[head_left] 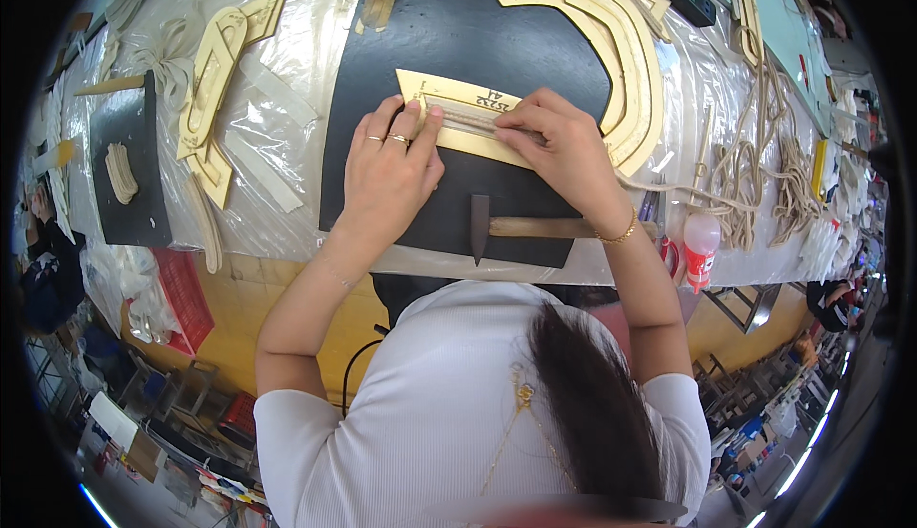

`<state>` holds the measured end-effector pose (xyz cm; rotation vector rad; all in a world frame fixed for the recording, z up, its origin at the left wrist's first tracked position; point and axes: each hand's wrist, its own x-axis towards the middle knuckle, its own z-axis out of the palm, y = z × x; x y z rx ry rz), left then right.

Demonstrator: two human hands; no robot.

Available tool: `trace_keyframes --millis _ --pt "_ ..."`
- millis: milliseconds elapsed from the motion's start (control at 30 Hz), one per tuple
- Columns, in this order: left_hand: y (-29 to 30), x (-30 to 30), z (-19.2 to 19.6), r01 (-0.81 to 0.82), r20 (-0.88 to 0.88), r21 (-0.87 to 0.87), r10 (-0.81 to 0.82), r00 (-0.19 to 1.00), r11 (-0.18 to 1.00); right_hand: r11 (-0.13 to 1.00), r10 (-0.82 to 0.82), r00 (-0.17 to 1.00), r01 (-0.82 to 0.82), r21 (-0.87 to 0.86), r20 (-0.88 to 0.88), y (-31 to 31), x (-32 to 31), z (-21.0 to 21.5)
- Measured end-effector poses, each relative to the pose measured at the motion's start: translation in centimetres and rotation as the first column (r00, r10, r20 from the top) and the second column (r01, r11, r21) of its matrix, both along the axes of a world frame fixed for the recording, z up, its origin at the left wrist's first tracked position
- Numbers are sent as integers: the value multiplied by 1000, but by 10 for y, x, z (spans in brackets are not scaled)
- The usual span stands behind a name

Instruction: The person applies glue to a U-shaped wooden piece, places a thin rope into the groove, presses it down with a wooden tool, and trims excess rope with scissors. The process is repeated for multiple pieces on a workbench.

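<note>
A pale yellow template board (416,82) with a long slot lies on a black mat (458,27). Beige cord (468,116) runs along the slot in narrow strands. My left hand (387,170) rests over the template's left end, fingers stretched and pressing down near the cord's left end; its thumb is partly hidden. On the right, my right hand (564,146) pinches the cord between thumb and fingers, covering the template's right part. Nearer to me, a hammer (480,230) with a wooden handle lies across the mat, its handle passing under my right forearm.
Curved yellow templates (642,79) overlap the mat's far right side. More templates (212,79) lie on the plastic-covered table at left, near a smaller dark board (134,160). Loose cords (740,179), a red-and-white bottle (700,242) and red-handled scissors (669,254) are at right.
</note>
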<state>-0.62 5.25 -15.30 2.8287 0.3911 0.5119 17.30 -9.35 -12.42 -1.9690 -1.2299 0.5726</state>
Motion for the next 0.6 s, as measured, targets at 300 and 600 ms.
trace_keyframes --millis 300,600 --pt "-5 2 5 -18 -57 51 21 998 999 996 -76 996 74 54 40 -2 -6 -18" --pt "-15 4 9 -39 -161 118 58 985 992 996 -85 990 81 44 113 0 -8 -19"
